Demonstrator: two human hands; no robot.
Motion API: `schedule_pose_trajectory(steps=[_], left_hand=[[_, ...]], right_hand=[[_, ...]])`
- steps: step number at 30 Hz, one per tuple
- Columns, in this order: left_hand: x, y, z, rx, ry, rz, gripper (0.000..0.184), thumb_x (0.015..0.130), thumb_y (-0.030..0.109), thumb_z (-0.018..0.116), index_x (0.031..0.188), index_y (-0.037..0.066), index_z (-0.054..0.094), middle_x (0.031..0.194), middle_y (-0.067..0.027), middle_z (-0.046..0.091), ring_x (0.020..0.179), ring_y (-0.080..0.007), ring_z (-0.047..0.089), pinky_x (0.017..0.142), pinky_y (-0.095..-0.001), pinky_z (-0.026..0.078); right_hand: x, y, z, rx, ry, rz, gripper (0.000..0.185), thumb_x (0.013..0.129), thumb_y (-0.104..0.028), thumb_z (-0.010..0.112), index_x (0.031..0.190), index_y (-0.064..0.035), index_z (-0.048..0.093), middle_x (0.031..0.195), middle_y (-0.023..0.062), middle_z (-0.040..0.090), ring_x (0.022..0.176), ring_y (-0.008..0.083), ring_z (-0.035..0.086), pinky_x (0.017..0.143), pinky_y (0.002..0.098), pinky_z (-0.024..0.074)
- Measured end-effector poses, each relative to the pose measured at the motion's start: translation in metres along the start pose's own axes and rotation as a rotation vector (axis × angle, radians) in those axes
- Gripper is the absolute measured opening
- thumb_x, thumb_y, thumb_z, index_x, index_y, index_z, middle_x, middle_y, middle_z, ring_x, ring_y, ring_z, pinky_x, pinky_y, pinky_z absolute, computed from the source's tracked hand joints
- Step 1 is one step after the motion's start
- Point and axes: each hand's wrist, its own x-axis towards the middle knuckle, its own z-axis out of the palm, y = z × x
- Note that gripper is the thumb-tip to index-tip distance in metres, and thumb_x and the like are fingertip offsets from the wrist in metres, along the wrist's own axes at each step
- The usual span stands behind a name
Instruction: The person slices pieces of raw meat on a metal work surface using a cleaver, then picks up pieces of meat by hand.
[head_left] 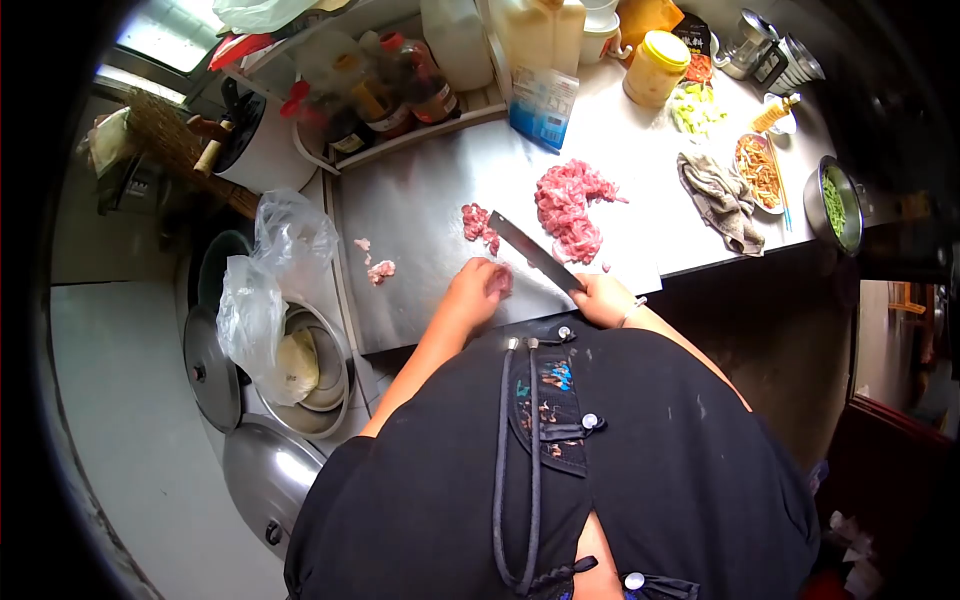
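Wearing a loose black top [430,430], easily nearest the lens, with two dark grey cords [501,450] and a multicoloured patch [545,405] down the front. Just ahead of that, got the right hand [603,300] wrapped around the handle of a long, dark-bladed metal knife [535,252], with fingers clamped on it and a thin pale bracelet [634,309] at the wrist. Pointing the blade up and leftward from those fingers, right up beside a small clump of chopped pink-red raw meat [477,225], so basically just beyond the left fingertips. As for the left hand [478,285], got it over a shiny silver-grey steel worktop [400,200], with fingers bent over a little pale-pink piece of raw meat [504,284]; honestly can't tell whether pinching it or just pressing. Got a big loose heap of pink raw meat [568,205] beyond the right fingers, past the blade, and a few pale-pink scraps [380,271] off left of the left fingers. Well right of the knife-hand fingers, can spot a crumpled grey-brown cloth [718,200], some orange-brown shredded food [760,172] and a round metal bowl [815,205] with green food [838,207] inside.
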Motion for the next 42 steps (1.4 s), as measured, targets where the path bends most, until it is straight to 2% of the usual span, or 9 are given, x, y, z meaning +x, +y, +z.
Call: schedule_pose_trajectory(steps=[12,17,21,24,32,35,37,41,42], left_hand=[[0.041,0.028,0.031,0.182,0.075,0.178,0.017,0.072,0.017,0.066,0.088,0.01,0.065,0.089,-0.0089,0.059,0.089,-0.0282,0.057,0.081,-0.04,0.044],[0.056,0.02,0.05,0.33,-0.041,0.004,0.008,0.074,0.012,0.06,0.08,0.009,0.064,0.087,-0.0113,0.059,0.087,-0.031,0.056,0.082,-0.0415,0.044],[0.062,-0.004,0.038,0.221,0.201,-0.064,0.009,0.076,0.013,0.06,0.081,0.008,0.065,0.086,-0.0124,0.06,0.087,-0.0318,0.057,0.079,-0.0394,0.046],[0.066,-0.012,0.007,0.266,0.203,-0.238,0.011,0.078,0.016,0.061,0.084,0.01,0.067,0.087,-0.0122,0.062,0.086,-0.0311,0.058,0.078,-0.0394,0.047],[0.044,-0.037,-0.02,0.208,0.297,-0.386,0.016,0.08,0.018,0.06,0.092,0.012,0.068,0.088,-0.01,0.064,0.088,-0.03,0.059,0.076,-0.0394,0.048],[0.027,-0.046,-0.019,0.293,0.361,-0.262,0.016,0.078,0.017,0.061,0.091,0.012,0.067,0.089,-0.009,0.064,0.088,-0.0293,0.059,0.076,-0.0388,0.048],[0.013,-0.036,-0.018,0.177,0.355,-0.044,0.017,0.074,0.017,0.065,0.09,0.01,0.065,0.089,-0.0082,0.064,0.087,-0.0286,0.058,0.077,-0.0373,0.048],[-0.009,-0.014,-0.002,0.079,0.068,0.047,0.028,0.069,0.019,0.072,0.094,0.008,0.064,0.088,-0.0104,0.062,0.085,-0.0289,0.059,0.079,-0.0351,0.047],[-0.013,-0.013,0.006,0.085,0.104,0.035,0.03,0.069,0.019,0.072,0.096,0.008,0.064,0.089,-0.0111,0.063,0.087,-0.0295,0.058,0.08,-0.0356,0.047]], right_hand=[[-0.032,0.041,0.0,0.076,0.123,0.054,0.02,0.082,-0.02,0.054,0.092,-0.0028,0.06,0.079,0.0226,0.062,0.079,0.0386,0.061,0.072,0.0417,0.0473],[-0.042,0.045,-0.004,0.094,0.117,0.067,0.019,0.083,-0.019,0.054,0.093,-0.0044,0.06,0.079,0.0221,0.061,0.078,0.0388,0.06,0.072,0.0417,0.0473],[-0.047,0.048,-0.012,0.05,0.11,0.083,0.02,0.083,-0.02,0.055,0.096,-0.006,0.061,0.078,0.0211,0.062,0.078,0.0378,0.061,0.071,0.0421,0.0471],[-0.047,0.055,-0.012,0.071,0.119,0.062,0.02,0.082,-0.02,0.055,0.096,-0.0067,0.061,0.078,0.0201,0.062,0.077,0.0369,0.061,0.07,0.0421,0.047],[-0.044,0.049,-0.028,-0.011,0.02,0.057,0.02,0.081,-0.018,0.056,0.097,-0.0075,0.061,0.077,0.0183,0.062,0.076,0.0353,0.062,0.069,0.0405,0.0476],[-0.04,0.041,-0.025,-0.012,0.011,0.022,0.021,0.081,-0.017,0.056,0.099,-0.0081,0.061,0.077,0.018,0.062,0.077,0.0349,0.062,0.07,0.04,0.0478],[-0.038,0.037,-0.023,-0.005,-0.017,-0.043,0.023,0.08,-0.017,0.057,0.101,-0.0089,0.061,0.08,0.0182,0.063,0.079,0.0349,0.062,0.072,0.0399,0.0478],[-0.032,0.028,-0.021,-0.092,-0.059,-0.068,0.024,0.081,-0.018,0.057,0.103,-0.0089,0.061,0.083,0.019,0.063,0.082,0.0353,0.061,0.075,0.0407,0.0474],[-0.032,0.025,-0.021,-0.109,-0.061,-0.068,0.025,0.081,-0.019,0.057,0.103,-0.0086,0.061,0.085,0.0192,0.063,0.083,0.0355,0.061,0.076,0.0412,0.0473]])
